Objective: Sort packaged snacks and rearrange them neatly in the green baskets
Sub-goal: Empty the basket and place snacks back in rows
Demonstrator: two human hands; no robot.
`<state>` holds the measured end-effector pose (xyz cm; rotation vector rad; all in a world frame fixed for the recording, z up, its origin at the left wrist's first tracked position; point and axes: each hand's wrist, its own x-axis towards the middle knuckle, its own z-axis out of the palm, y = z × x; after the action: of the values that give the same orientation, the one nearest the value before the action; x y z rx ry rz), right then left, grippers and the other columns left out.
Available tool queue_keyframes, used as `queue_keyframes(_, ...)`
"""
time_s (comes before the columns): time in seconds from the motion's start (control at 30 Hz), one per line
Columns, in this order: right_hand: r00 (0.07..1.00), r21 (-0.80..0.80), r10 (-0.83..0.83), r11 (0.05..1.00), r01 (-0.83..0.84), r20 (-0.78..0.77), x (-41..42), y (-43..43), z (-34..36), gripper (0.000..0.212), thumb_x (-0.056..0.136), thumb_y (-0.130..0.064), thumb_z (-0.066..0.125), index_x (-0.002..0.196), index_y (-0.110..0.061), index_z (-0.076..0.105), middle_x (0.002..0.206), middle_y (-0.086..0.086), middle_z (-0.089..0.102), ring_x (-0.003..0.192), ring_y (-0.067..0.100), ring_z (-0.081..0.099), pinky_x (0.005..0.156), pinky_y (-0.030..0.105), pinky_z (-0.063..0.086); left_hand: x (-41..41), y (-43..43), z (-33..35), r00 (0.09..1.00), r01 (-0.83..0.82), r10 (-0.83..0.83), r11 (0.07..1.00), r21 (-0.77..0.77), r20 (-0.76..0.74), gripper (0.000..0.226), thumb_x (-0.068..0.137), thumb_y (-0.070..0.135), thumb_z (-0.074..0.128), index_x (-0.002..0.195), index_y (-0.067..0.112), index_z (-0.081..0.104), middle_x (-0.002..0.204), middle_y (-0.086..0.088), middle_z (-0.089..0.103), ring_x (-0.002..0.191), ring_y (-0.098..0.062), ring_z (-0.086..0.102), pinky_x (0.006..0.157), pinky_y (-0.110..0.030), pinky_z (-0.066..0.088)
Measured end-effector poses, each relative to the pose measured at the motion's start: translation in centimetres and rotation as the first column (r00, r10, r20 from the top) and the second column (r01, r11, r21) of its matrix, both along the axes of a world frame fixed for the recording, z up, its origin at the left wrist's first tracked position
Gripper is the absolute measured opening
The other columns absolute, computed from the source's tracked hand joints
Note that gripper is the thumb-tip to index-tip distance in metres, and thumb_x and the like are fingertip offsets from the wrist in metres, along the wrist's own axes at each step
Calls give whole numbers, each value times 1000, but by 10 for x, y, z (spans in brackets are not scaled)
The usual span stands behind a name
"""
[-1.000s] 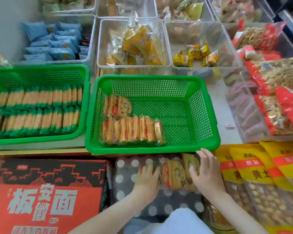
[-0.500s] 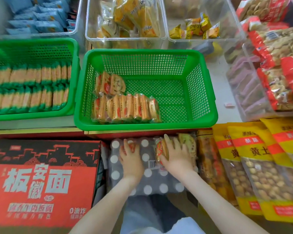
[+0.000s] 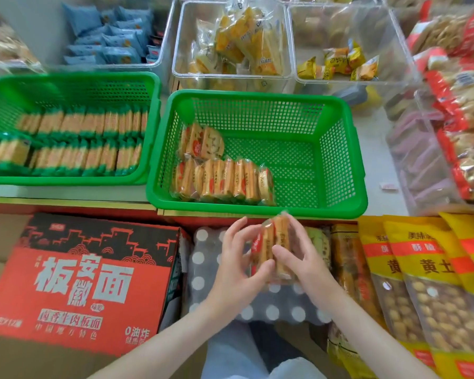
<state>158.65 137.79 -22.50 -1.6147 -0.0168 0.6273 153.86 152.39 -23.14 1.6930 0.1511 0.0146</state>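
A small stack of orange-and-red wrapped snack packs (image 3: 271, 247) stands on edge between my two hands, just below the front rim of the middle green basket (image 3: 257, 210). My left hand (image 3: 238, 265) grips the stack from the left and my right hand (image 3: 298, 259) grips it from the right. Inside that basket a row of the same packs (image 3: 222, 180) stands along the front left, with a few more (image 3: 203, 142) behind. The left green basket (image 3: 71, 180) holds two rows of green-edged packs (image 3: 74, 143).
A grey polka-dot bag (image 3: 271, 310) with more packs lies under my hands. A red noodle carton (image 3: 80, 283) sits at the left, yellow snack bags (image 3: 422, 283) at the right. Clear bins (image 3: 230, 45) of snacks stand behind the baskets, and red-edged bags (image 3: 463, 105) at the far right.
Both hands have come together and lifted a stack of packs out of the polka-dot bag toward the middle basket's front rim. The camera view has shifted a little.
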Motion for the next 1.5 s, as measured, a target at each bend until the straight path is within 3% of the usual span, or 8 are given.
queue_keyframes(0.2,990,260,-30,963,66,-140,72,6,41,57,89,-29,56,143,-29,35,124,0,63,107,16,65,72,25,56,93,5,31,996,68,-75,988,-136,-49,42,83,53,55,115,25,58,140,12,44,130,-9,45,106,-45,42)
queue_keyframes(0.43,991,47,-55,997,61,-119,169,14,13,57,95,-7,54,146,-17,30,114,7,62,93,17,65,69,24,53,180,17,21,904,336,-276,931,145,-327,38,89,27,65,123,15,54,122,0,61,111,-16,58,100,-38,47)
queue_keyframes(0.67,931,-277,146,929,-245,-333,180,13,-48,73,103,-29,41,152,-24,-13,158,1,15,143,22,26,117,39,21,188,17,-14,832,522,-401,329,787,-384,57,93,12,53,146,5,34,161,-15,9,148,-30,7,119,-44,10)
queue_keyframes(0.8,914,-586,279,703,-403,-295,179,14,-58,66,104,-40,31,153,-26,-11,161,12,0,148,29,5,120,45,7,184,43,-29,826,547,-320,253,798,-464,71,100,50,35,156,23,0,160,-8,-16,147,-28,-19,115,-52,-12)
queue_keyframes(0.93,899,-440,226,811,-387,-374,182,12,-53,70,103,-41,36,151,-35,-15,162,7,6,146,27,18,119,46,16,183,62,-45,698,701,-362,174,692,-617,65,103,49,19,151,26,-18,156,-9,-31,142,-26,-31,113,-50,-16)
queue_keyframes(1.17,867,-624,368,603,-497,-335,174,16,-54,69,101,-52,21,149,-28,-22,161,11,8,145,30,21,119,42,18,184,52,-43,760,648,-332,330,686,-558,58,104,44,17,155,26,-5,159,-8,-24,145,-26,-23,115,-48,-14)
queue_keyframes(1.37,779,-636,233,728,257,582,106,-15,-10,34,98,-20,38,124,-5,54,113,10,59,110,20,49,98,28,38,143,26,-14,941,-112,-146,715,690,305,20,89,3,50,104,-1,62,97,-15,59,87,-28,53,73,-34,49)
queue_keyframes(1.5,658,-699,391,651,297,644,44,-56,-30,22,89,-19,47,106,-8,53,91,9,61,87,20,54,81,28,46,78,-5,-24,852,100,-413,731,675,322,8,87,9,52,92,7,58,79,-7,52,67,-21,46,54,-26,37)
